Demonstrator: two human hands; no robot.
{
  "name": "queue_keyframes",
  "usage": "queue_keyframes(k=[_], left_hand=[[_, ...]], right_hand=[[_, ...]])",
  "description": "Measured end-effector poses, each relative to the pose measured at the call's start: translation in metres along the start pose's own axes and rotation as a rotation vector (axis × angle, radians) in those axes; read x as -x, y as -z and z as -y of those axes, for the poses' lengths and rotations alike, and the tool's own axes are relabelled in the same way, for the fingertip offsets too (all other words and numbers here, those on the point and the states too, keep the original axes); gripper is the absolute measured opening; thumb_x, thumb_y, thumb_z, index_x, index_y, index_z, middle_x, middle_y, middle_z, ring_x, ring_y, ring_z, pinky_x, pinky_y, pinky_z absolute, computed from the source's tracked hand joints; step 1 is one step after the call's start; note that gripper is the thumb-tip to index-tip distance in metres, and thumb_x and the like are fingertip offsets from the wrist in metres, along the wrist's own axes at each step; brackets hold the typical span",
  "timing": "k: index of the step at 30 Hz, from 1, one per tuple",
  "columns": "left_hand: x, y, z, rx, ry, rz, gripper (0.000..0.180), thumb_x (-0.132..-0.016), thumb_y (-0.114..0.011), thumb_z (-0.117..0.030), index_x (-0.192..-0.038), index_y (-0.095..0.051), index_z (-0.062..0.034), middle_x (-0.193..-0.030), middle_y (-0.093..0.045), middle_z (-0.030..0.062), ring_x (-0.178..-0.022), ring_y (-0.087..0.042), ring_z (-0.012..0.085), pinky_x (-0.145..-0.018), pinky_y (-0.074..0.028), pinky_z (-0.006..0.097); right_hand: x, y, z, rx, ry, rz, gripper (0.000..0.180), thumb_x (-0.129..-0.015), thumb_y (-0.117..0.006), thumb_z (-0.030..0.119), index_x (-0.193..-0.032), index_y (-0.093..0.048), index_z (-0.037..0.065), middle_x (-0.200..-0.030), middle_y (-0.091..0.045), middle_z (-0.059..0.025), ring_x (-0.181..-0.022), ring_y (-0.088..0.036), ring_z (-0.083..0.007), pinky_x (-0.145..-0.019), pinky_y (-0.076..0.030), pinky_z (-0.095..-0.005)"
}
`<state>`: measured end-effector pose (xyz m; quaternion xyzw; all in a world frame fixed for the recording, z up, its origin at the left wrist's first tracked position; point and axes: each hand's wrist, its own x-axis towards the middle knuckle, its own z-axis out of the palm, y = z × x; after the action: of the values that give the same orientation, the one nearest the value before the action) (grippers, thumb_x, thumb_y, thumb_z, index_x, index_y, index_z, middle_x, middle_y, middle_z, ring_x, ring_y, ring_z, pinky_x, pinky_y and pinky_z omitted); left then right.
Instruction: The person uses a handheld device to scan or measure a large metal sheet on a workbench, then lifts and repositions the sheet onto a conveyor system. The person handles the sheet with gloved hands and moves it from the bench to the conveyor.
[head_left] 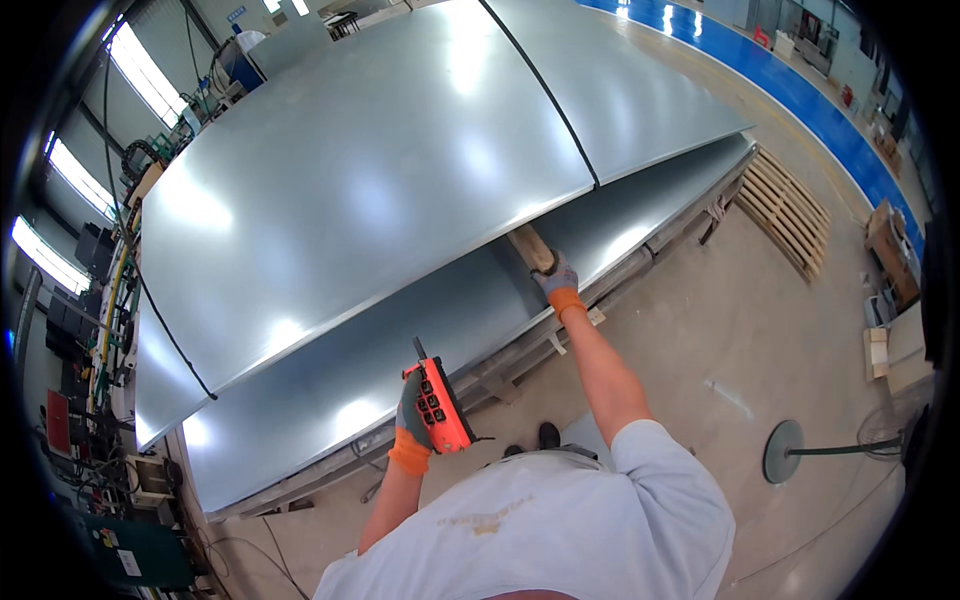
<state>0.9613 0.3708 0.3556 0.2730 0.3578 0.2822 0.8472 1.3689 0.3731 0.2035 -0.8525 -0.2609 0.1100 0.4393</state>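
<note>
My gloved left hand (409,418) is closed around an orange handheld remote control (446,408) with black buttons and a short antenna. With my gloved right hand (559,281) I grip the near end of a wooden block (530,248). The block's far end reaches under the edge of a large shiny upper metal sheet (380,170). This sheet stands apart from the lower metal sheet (400,305) along the near side, leaving a gap. Two dark straps (545,88) cross the upper sheet to its near edge.
The lower sheet rests on a wooden support frame (497,380). A slatted wooden pallet (785,212) lies on the floor at right. A fan stand with a round base (783,451) is at lower right. Machinery and cables (90,340) line the left side.
</note>
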Motion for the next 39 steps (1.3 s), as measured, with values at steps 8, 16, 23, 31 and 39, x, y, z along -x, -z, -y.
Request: queue_keyframes(k=[8, 16, 23, 31, 39], left_hand=[[0.009, -0.008, 0.004, 0.064, -0.012, 0.038, 0.042, -0.1, -0.061, -0.043, -0.131, -0.063, -0.014, -0.091, -0.068, 0.0037, -0.073, -0.067, 0.0195, -0.064, -0.059, 0.037], [0.003, 0.005, 0.001, 0.069, 0.026, -0.014, 0.041, -0.103, -0.059, -0.039, -0.132, -0.064, -0.0112, -0.1, -0.073, 0.0021, -0.083, -0.071, 0.0157, -0.074, -0.062, 0.032], [0.022, 0.009, 0.013, 0.027, -0.024, 0.051, 0.031, -0.098, -0.062, -0.029, -0.119, -0.064, -0.0064, -0.099, -0.073, 0.0063, -0.084, -0.071, 0.0176, -0.075, -0.061, 0.034], [0.026, 0.002, 0.015, -0.11, -0.067, -0.056, 0.029, -0.097, -0.064, -0.028, -0.117, -0.064, -0.0077, -0.095, -0.071, 0.0036, -0.081, -0.069, 0.0135, -0.07, -0.061, 0.031], [0.015, 0.018, 0.017, -0.065, -0.012, -0.11, 0.028, -0.095, -0.068, -0.027, -0.115, -0.065, -0.0088, -0.092, -0.072, 0.0046, -0.075, -0.071, 0.0168, -0.065, -0.062, 0.033]], right_hand=[[0.005, -0.004, -0.028, -0.142, 0.087, -0.052, 0.095, -0.073, -0.09, 0.034, -0.152, -0.044, 0.008, -0.139, -0.061, -0.0189, -0.127, -0.059, -0.0351, -0.107, -0.048, -0.0422], [0.088, 0.006, -0.095, -0.431, -0.036, -0.151, 0.079, -0.083, -0.084, 0.032, -0.149, -0.051, 0.006, -0.141, -0.062, -0.0153, -0.133, -0.056, -0.0286, -0.11, -0.044, -0.0386], [0.193, 0.017, -0.198, -0.254, -0.258, 0.09, 0.061, -0.085, -0.084, 0.024, -0.135, -0.062, -0.003, -0.125, -0.07, -0.0159, -0.107, -0.068, -0.0237, -0.096, -0.053, -0.0345], [0.241, 0.045, -0.244, -0.006, -0.42, 0.193, 0.062, -0.081, -0.087, 0.033, -0.13, -0.067, 0.001, -0.117, -0.074, -0.0159, -0.106, -0.071, -0.0244, -0.095, -0.054, -0.0358], [0.234, 0.039, -0.207, -0.147, -0.454, 0.259, 0.061, -0.082, -0.086, 0.033, -0.129, -0.067, -0.001, -0.12, -0.073, -0.0176, -0.106, -0.071, -0.0251, -0.095, -0.054, -0.0351]])
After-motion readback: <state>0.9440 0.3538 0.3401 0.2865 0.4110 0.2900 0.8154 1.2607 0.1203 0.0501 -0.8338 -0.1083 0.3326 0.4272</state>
